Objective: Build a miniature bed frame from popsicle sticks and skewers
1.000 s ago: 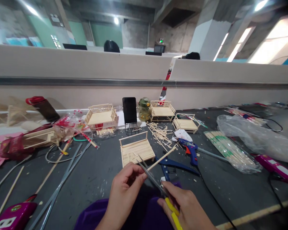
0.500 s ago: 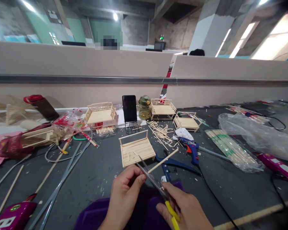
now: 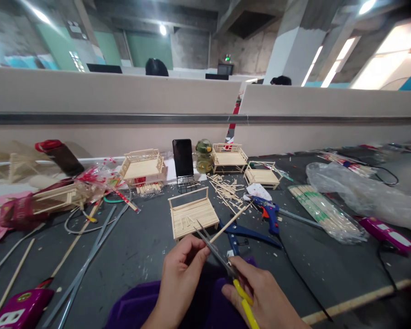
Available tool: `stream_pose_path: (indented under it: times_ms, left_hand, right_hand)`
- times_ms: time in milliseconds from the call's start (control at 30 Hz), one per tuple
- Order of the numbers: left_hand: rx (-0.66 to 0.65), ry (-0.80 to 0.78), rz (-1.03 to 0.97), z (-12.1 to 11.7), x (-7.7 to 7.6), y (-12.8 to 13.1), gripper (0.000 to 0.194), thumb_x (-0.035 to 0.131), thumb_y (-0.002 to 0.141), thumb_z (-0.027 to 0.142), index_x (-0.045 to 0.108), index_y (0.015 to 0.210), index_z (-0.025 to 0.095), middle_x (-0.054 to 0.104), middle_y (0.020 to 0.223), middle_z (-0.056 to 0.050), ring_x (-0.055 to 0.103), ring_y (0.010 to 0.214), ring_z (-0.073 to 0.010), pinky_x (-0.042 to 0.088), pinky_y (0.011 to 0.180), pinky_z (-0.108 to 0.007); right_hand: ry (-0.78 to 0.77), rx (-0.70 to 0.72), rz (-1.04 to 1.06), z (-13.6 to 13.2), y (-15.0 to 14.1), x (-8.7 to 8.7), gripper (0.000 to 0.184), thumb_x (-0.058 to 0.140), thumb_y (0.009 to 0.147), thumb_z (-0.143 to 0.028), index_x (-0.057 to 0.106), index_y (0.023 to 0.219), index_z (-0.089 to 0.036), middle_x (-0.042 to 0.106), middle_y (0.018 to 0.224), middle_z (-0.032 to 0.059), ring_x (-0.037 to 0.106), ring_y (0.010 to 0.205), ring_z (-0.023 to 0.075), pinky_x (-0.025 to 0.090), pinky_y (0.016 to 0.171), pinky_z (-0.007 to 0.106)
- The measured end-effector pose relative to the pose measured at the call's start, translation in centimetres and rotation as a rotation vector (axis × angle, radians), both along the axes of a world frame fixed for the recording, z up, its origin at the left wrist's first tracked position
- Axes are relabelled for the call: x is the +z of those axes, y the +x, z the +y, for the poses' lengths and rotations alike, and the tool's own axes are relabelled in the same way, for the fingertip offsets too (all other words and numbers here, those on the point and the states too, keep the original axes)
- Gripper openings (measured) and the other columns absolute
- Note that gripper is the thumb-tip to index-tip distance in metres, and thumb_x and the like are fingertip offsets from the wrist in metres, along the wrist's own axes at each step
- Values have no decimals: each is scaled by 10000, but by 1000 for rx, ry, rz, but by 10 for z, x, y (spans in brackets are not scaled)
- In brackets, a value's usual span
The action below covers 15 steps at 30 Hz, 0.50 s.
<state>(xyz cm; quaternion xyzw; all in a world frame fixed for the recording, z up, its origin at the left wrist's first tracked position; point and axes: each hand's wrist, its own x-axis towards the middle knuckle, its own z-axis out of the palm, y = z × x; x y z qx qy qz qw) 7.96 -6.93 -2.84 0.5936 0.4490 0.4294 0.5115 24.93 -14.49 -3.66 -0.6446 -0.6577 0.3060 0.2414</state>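
My left hand is closed, thumb and forefinger pinching the near end of a thin wooden stick. The stick slants up to the right across the blades of a pair of scissors with yellow handles. My right hand is wrapped round those handles. The blades stand slightly apart beside my left fingertips. Just beyond the blade tips is a small slatted stick model with a raised rail, several short stick pieces lying on its top. Blue-handled pliers lie behind the stick.
Cut sticks lie piled near a blue glue gun. Stick models, a phone on a stand and a green-lidded bottle stand along the partition. Bagged sticks lie right, clear glue sticks left.
The view has shifted slightly, so the table things sit a little further left and lower. The stick's far end has tilted up a little. Both hands keep their holds.
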Motion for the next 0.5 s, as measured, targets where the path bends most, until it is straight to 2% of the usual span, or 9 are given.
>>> stream_pose_path:
  times_ms: [167, 367, 500]
  left_hand:
    - [-10, 8, 27, 0, 2, 1, 198, 637, 794, 310, 642, 657, 167, 569, 620, -1, 481, 602, -131, 382, 553, -199]
    - [-34, -55, 1, 2, 4, 3, 224, 638, 791, 338, 633, 655, 160, 553, 606, 0, 464, 587, -127, 371, 541, -200]
    - [-27, -33, 17, -1, 6, 4, 227, 629, 803, 350, 637, 673, 164, 554, 621, 0, 470, 603, -129, 375, 550, -198]
  right_hand:
    - [-25, 11, -8, 0, 1, -1, 208, 576, 815, -343, 575, 978, -214, 538, 630, -41, 458, 505, 115, 310, 495, 208]
    - [-41, 13, -10, 1, 1, -9, 122, 559, 817, -285, 556, 910, -205, 461, 570, -62, 413, 482, 106, 260, 476, 212]
    - [-28, 3, 15, 0, 1, -4, 149, 564, 809, -287, 556, 938, -212, 513, 623, -48, 447, 507, 110, 297, 496, 207]
